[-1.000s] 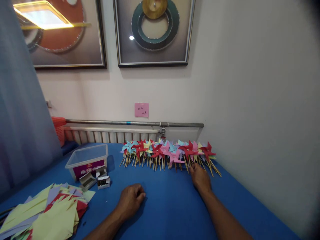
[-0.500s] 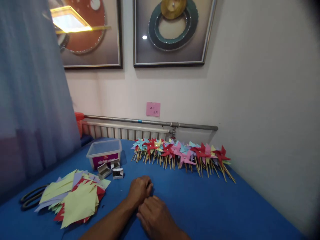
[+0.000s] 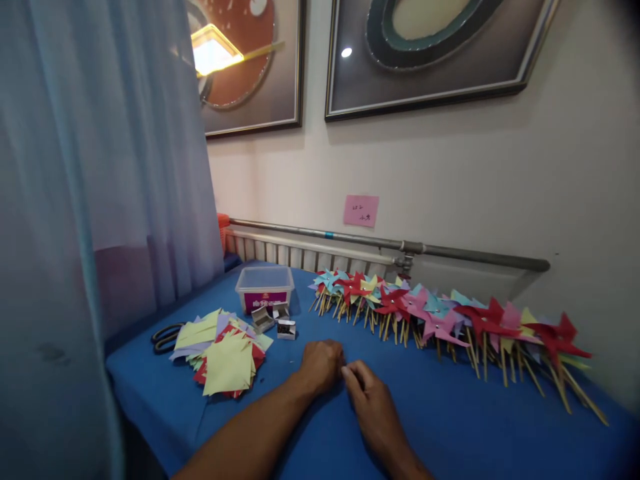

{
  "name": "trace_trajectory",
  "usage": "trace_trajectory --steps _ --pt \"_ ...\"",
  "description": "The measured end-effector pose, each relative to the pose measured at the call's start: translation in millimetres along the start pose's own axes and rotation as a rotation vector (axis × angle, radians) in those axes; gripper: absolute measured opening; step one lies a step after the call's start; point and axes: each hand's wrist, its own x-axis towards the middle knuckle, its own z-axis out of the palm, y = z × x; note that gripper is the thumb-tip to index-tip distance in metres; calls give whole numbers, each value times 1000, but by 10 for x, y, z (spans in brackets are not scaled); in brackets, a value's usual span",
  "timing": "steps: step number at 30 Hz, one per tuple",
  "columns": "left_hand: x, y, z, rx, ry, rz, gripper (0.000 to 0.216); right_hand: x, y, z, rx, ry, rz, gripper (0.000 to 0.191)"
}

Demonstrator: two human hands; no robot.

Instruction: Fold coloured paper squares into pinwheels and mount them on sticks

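My left hand [image 3: 323, 365] rests on the blue tabletop with its fingers curled into a loose fist. My right hand [image 3: 373, 403] lies just beside it, thumb side up, its fingers loosely closed and their tips close to the left hand. Nothing shows in either hand. To the left of my hands is a loose pile of coloured paper squares [image 3: 230, 363], yellow on top. Small open cardboard boxes [image 3: 286, 330] stand beyond the left hand, and the nearest holds small dark pieces. A long row of paper pinwheels [image 3: 437, 327] on thin sticks lies beyond my right hand.
A clear plastic tub [image 3: 265, 287] with a purple label stands behind the small boxes. Dark-handled scissors [image 3: 167, 338] lie partly under the papers. A blue curtain [image 3: 110, 200] hangs at the left. A metal pipe [image 3: 360, 239] and a radiator run along the wall behind.
My view has turned left, so everything sits further right in the picture. My right hand has drawn slightly apart from the left and turned its thumb side up.
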Motion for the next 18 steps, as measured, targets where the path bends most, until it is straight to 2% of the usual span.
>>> trace_trajectory --steps 5,11,18 --pt "-31 11 -62 6 5 31 24 15 -26 45 2 -3 14 35" --pt "-67 66 -165 157 -75 26 29 72 36 45 -16 21 62 34" --pt "-97 134 -214 238 -17 126 24 103 73 4 -17 83 99 45"
